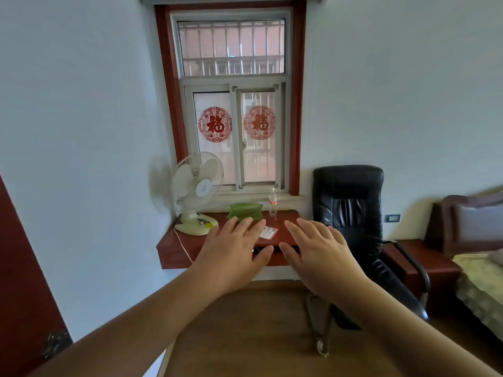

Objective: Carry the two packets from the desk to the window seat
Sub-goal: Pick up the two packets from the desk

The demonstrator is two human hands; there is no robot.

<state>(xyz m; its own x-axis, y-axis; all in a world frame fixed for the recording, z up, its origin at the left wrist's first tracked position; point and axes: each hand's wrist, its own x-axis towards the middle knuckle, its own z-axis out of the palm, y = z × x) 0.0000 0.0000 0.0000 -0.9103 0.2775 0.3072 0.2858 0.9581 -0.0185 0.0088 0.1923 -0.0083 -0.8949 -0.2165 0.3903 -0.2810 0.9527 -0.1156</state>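
both hands are spread flat and hold nothing. the packet (268, 232) lies on the red counter (174, 248), at one o'clock from the left hand (234, 254), which is nearer than the right hand (318, 251); second packet unseen.

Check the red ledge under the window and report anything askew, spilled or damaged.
Nothing looks spilled or damaged. The clear plastic water bottle and cream desk fan stand upright on the red wooden window ledge. Only the small white printed packet lies slightly skewed, partly hidden behind the empty left hand.
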